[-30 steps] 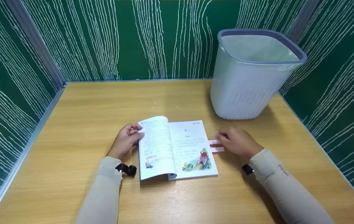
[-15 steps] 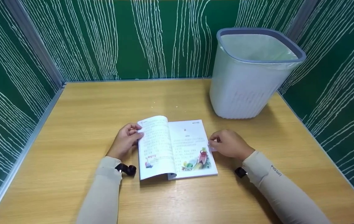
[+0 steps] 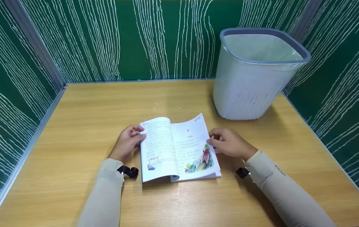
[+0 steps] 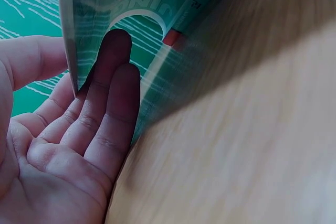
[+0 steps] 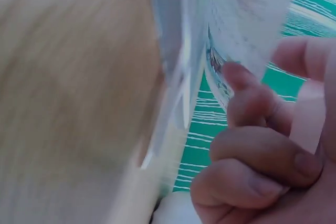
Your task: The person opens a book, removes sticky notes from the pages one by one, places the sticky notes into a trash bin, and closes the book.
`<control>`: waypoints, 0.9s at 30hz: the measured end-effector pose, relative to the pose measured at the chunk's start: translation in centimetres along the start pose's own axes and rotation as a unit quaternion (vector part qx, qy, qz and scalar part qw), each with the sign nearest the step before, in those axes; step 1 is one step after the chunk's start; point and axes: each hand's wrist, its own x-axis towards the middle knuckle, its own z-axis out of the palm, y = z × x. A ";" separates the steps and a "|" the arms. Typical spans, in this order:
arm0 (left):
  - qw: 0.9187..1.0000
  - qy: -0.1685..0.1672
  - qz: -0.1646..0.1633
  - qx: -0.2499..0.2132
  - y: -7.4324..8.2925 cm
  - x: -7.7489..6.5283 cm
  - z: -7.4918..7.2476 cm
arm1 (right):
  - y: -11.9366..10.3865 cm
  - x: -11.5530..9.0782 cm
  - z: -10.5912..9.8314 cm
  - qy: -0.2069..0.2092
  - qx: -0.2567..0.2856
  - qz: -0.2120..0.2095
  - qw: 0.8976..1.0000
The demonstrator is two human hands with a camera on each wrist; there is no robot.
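Observation:
An open book [image 3: 157,145] lies on the table, its left half raised and curved at the spine. My left hand [image 3: 127,143] holds the left edge, thumb on the page and fingers beneath. Those fingers lie behind the glossy green cover [image 4: 152,3] in the left wrist view. With my right hand [image 3: 233,145] I pinch the outer edge of the right-hand page [image 3: 190,138], which is lifted and bent at its top corner. Beneath that hand a pink paper strip [image 3: 218,151] sticks out of the book, mostly hidden. The right wrist view is blurred around the pages.
A tall white waste bin [image 3: 248,85] with a grey rim and a plastic liner stands at the back right of the wooden table [image 3: 119,101]. Green panels with white streaks [image 3: 141,41] enclose the back and both sides. Tiny white specks lie behind the book.
My right hand has moved left from the pink strips to the book's right edge. The right page, flat before, is now lifted at that edge. My left hand has stayed put.

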 end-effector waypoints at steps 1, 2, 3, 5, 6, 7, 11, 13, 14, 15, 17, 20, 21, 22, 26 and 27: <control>1.000 -0.001 -0.001 0.000 0.0 0.0 0.0 | -0.2 0.0 0.0 -0.002 -0.003 -0.011 1.000; 1.000 -0.001 -0.001 0.001 0.0 0.0 0.0 | -0.5 -0.1 0.0 -0.004 -0.008 -0.022 1.000; 1.000 -0.002 -0.001 0.004 0.0 0.0 0.0 | -0.8 -0.1 0.0 -0.006 -0.010 -0.032 0.999; 1.000 -0.003 -0.001 0.009 0.0 0.0 -0.1 | -1.3 -0.3 0.1 -0.012 -0.015 -0.057 0.998; 1.000 -0.003 -0.001 0.012 0.0 0.0 -0.1 | -1.6 -0.3 0.1 -0.013 -0.016 -0.068 0.997; 1.000 -0.003 -0.001 0.013 0.0 0.0 -0.1 | -1.9 -0.4 0.2 -0.014 -0.014 -0.078 0.997; 1.000 -0.003 0.003 0.011 0.0 0.1 -0.1 | -3.2 -0.4 0.6 -0.024 0.006 -0.115 0.993; 1.000 -0.003 0.006 0.007 -0.1 0.1 -0.1 | -3.8 -0.3 0.8 -0.036 0.013 -0.132 0.991; 1.000 -0.003 0.007 0.009 -0.1 0.0 -0.2 | -4.2 -0.2 1.0 -0.043 0.014 -0.139 0.989; 1.000 -0.003 0.008 0.012 -0.1 0.0 -0.2 | -4.5 -0.1 1.2 -0.050 0.013 -0.148 0.988; 1.000 -0.001 0.011 0.018 -0.1 -0.1 -0.2 | -5.1 0.1 1.5 -0.065 0.014 -0.156 0.985; 1.000 -0.004 0.012 0.025 -0.2 -0.1 -0.2 | -5.9 0.4 2.2 -0.078 0.021 -0.169 0.982; 1.000 -0.004 0.011 0.023 -0.2 0.0 -0.2 | -6.1 0.6 2.4 -0.082 0.022 -0.173 0.981; 1.000 -0.005 0.010 0.020 -0.3 0.0 -0.2 | -6.4 0.7 2.6 -0.084 0.023 -0.178 0.980; 1.000 -0.006 0.005 0.015 -0.2 0.2 -0.2 | -7.2 1.2 3.5 -0.082 -0.008 -0.205 0.975; 1.000 -0.006 0.003 0.016 -0.2 0.2 -0.2 | -7.4 1.3 3.7 -0.082 -0.018 -0.211 0.974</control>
